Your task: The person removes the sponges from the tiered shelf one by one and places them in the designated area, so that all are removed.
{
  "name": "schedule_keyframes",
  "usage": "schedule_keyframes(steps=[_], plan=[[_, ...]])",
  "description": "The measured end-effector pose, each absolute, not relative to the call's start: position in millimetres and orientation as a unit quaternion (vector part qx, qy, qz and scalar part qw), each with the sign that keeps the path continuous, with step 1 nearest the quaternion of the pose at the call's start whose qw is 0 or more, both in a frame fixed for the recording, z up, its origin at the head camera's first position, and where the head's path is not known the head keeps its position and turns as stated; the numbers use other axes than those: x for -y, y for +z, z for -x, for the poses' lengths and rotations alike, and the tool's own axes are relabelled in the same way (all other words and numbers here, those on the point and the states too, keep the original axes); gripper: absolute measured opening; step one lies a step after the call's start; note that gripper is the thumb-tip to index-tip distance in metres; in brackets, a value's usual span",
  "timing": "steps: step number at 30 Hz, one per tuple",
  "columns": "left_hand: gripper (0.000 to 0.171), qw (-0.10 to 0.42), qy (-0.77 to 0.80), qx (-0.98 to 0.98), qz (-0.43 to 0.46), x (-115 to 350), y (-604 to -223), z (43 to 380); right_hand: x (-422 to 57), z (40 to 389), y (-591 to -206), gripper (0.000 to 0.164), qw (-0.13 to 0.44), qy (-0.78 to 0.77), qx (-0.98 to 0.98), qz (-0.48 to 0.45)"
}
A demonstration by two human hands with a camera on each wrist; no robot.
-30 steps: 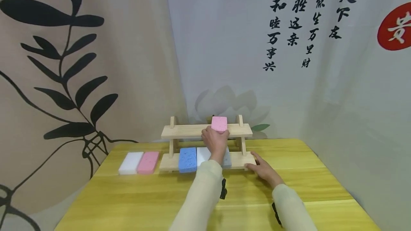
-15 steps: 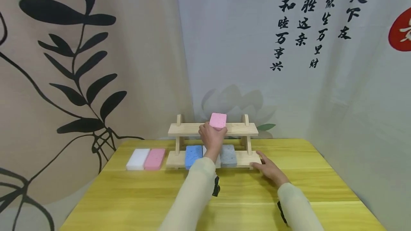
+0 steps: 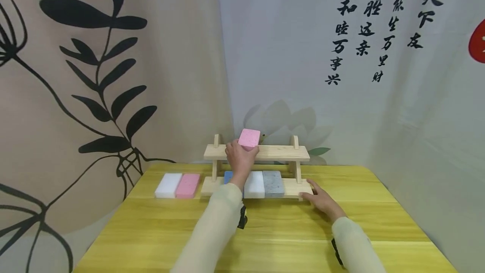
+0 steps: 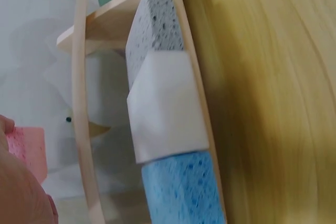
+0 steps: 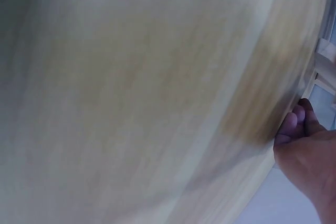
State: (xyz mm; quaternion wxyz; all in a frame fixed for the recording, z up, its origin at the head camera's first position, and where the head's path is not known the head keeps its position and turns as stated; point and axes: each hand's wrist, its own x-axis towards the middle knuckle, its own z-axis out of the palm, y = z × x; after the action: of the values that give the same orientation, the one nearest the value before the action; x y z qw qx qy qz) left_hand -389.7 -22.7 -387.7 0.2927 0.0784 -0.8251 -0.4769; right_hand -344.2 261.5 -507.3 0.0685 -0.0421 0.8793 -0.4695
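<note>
My left hand (image 3: pixel 240 158) pinches a pink sponge (image 3: pixel 249 138) by its lower part, raised above the upper board (image 3: pixel 282 152) of a two-tier wooden shelf, left of its middle. In the left wrist view that pink sponge (image 4: pixel 31 153) shows at the left edge. On the lower board (image 3: pixel 294 188) lie a blue sponge (image 4: pixel 184 190), a white sponge (image 3: pixel 254 185) and a grey sponge (image 3: pixel 273 184), side by side. My left wrist partly covers the blue one in the head view. My right hand (image 3: pixel 322 202) grips the right end of the lower board, thumb in front.
Left of the shelf, a white sponge (image 3: pixel 168 186) and another pink sponge (image 3: pixel 187 186) lie next to each other on the wooden table (image 3: pixel 288 239). A printed curtain (image 3: pixel 273 66) hangs right behind the table.
My left hand has moved left and slightly up along the upper board with the pink sponge. The head view has shifted a little left. My right hand stays at the shelf's end.
</note>
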Motion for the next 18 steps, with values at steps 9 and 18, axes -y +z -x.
schedule_keyframes(steps=[9, 18], plan=[[0.068, 0.287, -0.497, 0.815, -0.079, 54.5, -386.4, 384.7, -259.7, 345.3, -507.1, 0.087, 0.080, -0.485, -0.870, 0.029], [0.071, 0.292, -0.479, 0.824, -0.078, 102.1, -385.7, 380.1, -258.0, 342.8, -503.3, 0.089, 0.073, -0.475, -0.877, 0.031]])
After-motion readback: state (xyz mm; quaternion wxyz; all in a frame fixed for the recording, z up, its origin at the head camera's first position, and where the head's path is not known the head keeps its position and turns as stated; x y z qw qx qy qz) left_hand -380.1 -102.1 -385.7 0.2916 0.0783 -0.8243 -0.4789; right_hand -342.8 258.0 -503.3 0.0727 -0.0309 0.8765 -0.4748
